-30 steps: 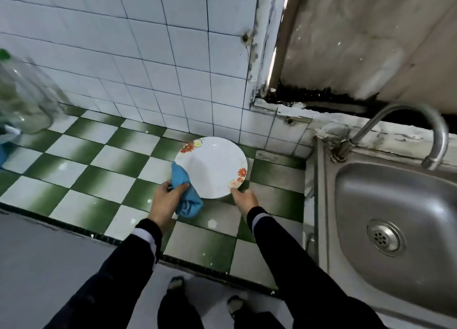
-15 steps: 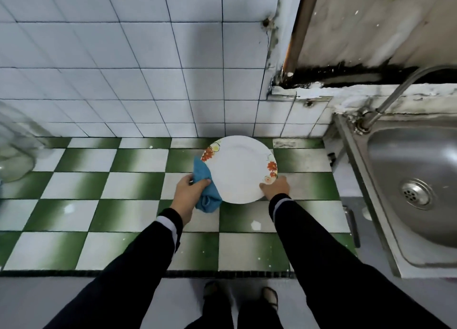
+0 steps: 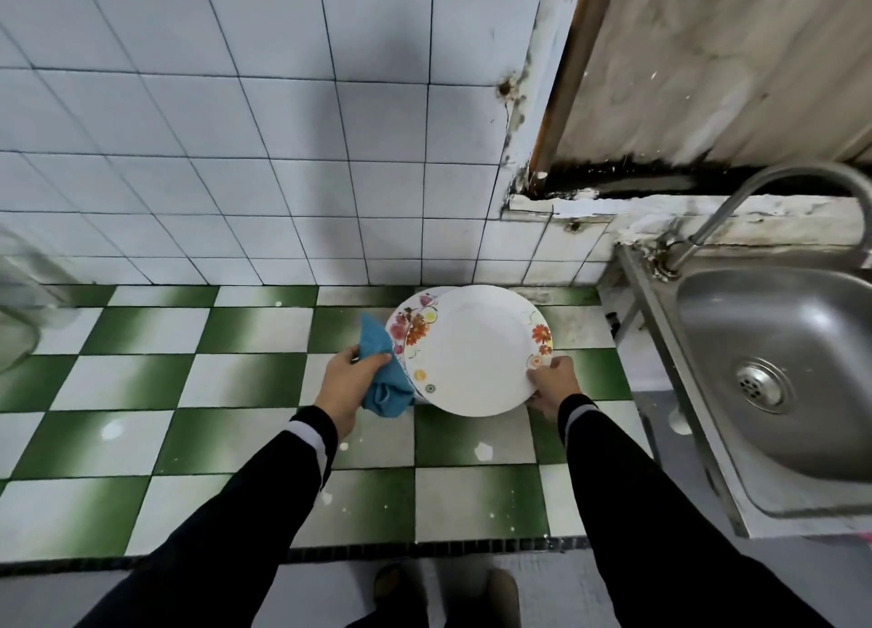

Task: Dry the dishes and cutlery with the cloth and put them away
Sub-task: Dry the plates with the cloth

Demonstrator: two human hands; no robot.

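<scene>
Floral-rimmed white plate [image 3: 476,349] sits left of the steel sink [image 3: 774,344], overlapping a pink-flowered plate [image 3: 401,325] beneath it; whether the two touch cannot be told. The right hand [image 3: 552,384] pinches its near rim on the sink side, thumb on top. The left hand [image 3: 344,382] grips a bunched blue cloth [image 3: 382,372] at the rim away from the sink. The plate looks rigid, glossy, likely slippery if damp, and breakable, so a two-sided rim hold suits it. Underneath lies a green-and-white checked tile counter [image 3: 245,382], backed by white wall tiles [image 3: 283,155].
</scene>
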